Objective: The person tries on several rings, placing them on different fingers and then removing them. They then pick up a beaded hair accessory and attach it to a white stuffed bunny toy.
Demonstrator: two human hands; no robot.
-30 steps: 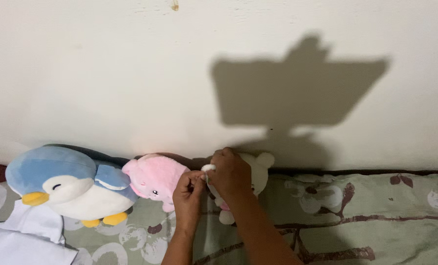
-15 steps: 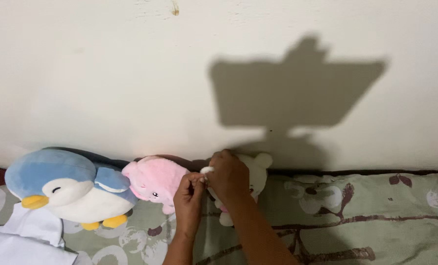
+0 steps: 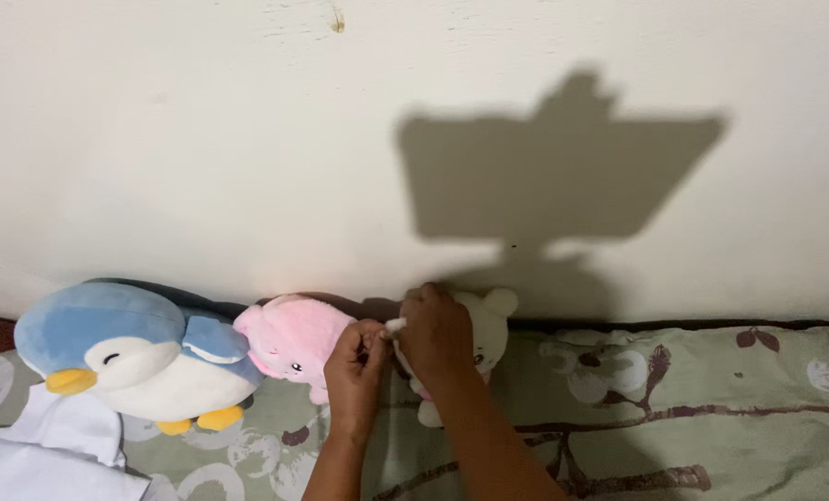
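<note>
Head view: I'm seeing the right hand [image 3: 438, 336] curling over the white plush bear [image 3: 485, 327] at lower centre, the left hand [image 3: 356, 368] pinching its ear; a pink plush [image 3: 289, 339] and a blue penguin [image 3: 122, 353] are lying leftward.

White plush bear [image 3: 491, 327] mostly hidden behind right hand [image 3: 436, 336]; face and body barely show. Small white bit [image 3: 395, 325] pinched between right hand and left hand [image 3: 354, 371], too small to identify. White cloth [image 3: 43, 445] cut off at bottom-left edge. Both forearms cut by bottom edge.
</note>
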